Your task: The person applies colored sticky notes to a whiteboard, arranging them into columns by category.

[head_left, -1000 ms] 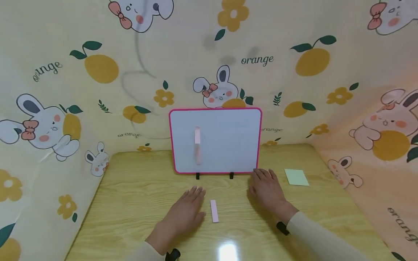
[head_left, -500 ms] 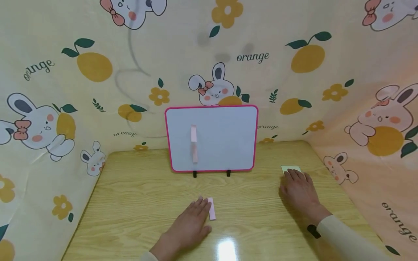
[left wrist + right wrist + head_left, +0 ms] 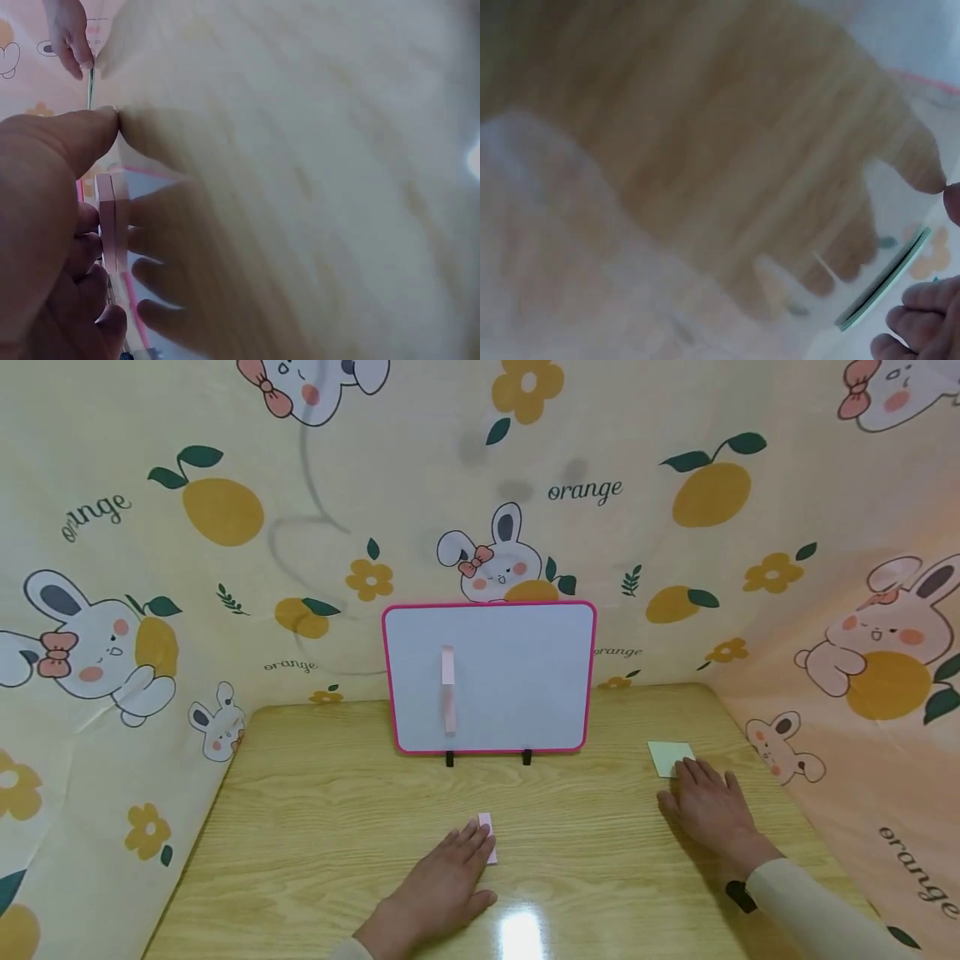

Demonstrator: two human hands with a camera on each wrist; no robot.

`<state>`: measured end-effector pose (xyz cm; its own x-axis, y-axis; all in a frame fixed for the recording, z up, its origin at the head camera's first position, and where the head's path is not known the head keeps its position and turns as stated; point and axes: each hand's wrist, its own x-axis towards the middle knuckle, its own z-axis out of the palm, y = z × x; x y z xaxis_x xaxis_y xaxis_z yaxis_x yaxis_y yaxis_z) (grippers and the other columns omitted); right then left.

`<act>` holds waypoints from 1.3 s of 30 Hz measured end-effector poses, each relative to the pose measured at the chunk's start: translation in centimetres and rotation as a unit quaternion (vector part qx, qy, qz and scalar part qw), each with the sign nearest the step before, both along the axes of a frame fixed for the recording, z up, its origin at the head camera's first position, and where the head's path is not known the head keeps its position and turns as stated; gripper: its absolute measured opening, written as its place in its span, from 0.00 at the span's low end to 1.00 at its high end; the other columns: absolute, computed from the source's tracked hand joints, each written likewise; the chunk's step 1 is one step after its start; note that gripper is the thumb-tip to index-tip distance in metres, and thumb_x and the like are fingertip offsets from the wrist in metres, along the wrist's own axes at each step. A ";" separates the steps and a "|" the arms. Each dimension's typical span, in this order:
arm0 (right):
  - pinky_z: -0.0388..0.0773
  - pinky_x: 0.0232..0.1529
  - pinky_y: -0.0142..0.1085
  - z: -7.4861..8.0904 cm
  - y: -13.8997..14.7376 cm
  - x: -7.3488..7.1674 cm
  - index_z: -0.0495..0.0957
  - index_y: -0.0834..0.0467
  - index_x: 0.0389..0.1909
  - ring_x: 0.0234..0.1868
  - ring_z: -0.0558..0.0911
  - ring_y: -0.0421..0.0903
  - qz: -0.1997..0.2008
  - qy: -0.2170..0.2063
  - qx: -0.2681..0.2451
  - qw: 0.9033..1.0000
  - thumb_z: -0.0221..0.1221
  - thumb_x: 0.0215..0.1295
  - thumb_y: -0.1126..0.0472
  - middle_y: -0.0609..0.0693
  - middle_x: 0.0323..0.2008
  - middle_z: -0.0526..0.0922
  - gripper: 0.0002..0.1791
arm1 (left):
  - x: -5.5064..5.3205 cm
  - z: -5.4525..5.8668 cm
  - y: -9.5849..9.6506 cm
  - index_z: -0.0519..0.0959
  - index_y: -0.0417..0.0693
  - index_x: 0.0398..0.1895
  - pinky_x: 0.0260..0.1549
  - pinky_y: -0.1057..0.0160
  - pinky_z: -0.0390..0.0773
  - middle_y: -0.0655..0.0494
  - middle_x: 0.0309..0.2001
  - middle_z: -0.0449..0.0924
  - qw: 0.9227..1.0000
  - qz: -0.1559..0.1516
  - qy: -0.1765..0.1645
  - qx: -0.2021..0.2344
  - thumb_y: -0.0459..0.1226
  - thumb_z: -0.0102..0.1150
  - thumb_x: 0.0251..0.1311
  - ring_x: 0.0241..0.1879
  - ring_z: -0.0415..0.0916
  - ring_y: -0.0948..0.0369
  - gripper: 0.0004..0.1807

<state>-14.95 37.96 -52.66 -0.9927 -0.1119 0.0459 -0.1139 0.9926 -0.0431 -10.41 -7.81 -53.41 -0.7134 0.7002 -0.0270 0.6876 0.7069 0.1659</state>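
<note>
Left hand (image 3: 444,885), fingers extended, gripping nothing, partly covers one pink pad (image 3: 112,225) in front of one board (image 3: 491,681); right hand (image 3: 708,810), also ungripping, overlaps one green pad (image 3: 666,758) right of that board.

Whiteboard (image 3: 525,677) is standing toward the rear of the wood-grain table (image 3: 315,810), a pink border (image 3: 489,605) running round its edge and two black feet (image 3: 450,759) (image 3: 527,757) showing beneath. Left part of the board: a pale pink strip (image 3: 447,666) is showing, with a fainter pinkish band (image 3: 450,710) continuing directly below. Bright glare (image 3: 521,935) is reflecting off the near tabletop. Patterned sheet (image 3: 420,460) is covering back and sides, bearing rabbits (image 3: 103,647), yellow fruits (image 3: 223,512), flowers (image 3: 528,391) and repeated "orange" lettering (image 3: 585,490). Right side is taking a peach tint. A curved shadow (image 3: 272,539) is falling on the back, above and left of the board.
</note>
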 end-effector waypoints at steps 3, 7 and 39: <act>0.57 0.68 0.81 -0.2 -0.3 0.3 0.69 0.71 0.70 0.73 0.66 0.75 0.005 -0.005 -0.013 1.000 0.49 0.83 0.48 0.73 0.72 0.69 0.32 | -0.1 -0.1 -0.4 0.63 0.42 0.81 0.80 0.49 0.61 0.47 0.82 0.60 1.000 0.005 -0.009 0.000 0.59 0.50 0.77 0.83 0.56 0.51 0.41; 0.57 0.67 0.81 -0.4 -1.2 0.7 0.71 0.70 0.69 0.73 0.66 0.75 0.012 -0.009 -0.027 1.000 0.47 0.84 0.49 0.72 0.71 0.71 0.29 | -0.4 -0.4 -1.2 0.62 0.42 0.82 0.81 0.49 0.61 0.48 0.83 0.59 1.000 0.012 -0.025 0.009 0.59 0.49 0.78 0.83 0.54 0.51 0.41; 0.77 0.68 0.58 -1.0 -19.2 6.3 0.79 0.63 0.65 0.65 0.79 0.56 0.231 0.077 -0.026 0.969 0.62 0.74 0.51 0.57 0.64 0.82 0.27 | -1.3 -0.4 -4.2 0.59 0.43 0.83 0.82 0.49 0.57 0.49 0.84 0.55 0.998 0.015 -0.049 0.031 0.60 0.54 0.74 0.84 0.51 0.52 0.45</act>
